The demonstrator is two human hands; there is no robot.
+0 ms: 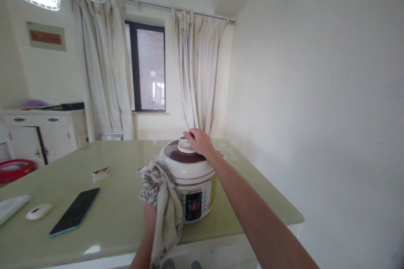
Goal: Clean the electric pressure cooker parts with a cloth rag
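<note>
A white electric pressure cooker (192, 172) with a brown-topped lid and a dark front panel stands on the green table. On its lid knob rests my right hand (199, 139), fingers curled round the far side of the knob. My left hand (150, 210) is mostly covered by a grey and white patterned cloth (166, 214), which it presses against the cooker's left side. The cloth hangs down past the table's front edge, and the left fingers are hidden beneath it.
A dark phone or tablet (75, 212), a small white oval object (38, 211) and a small packet (100, 173) lie on the table (123, 201) to the left. A wall (309, 92) runs along the right. Behind are curtains (202, 63) and a white cabinet (25, 130).
</note>
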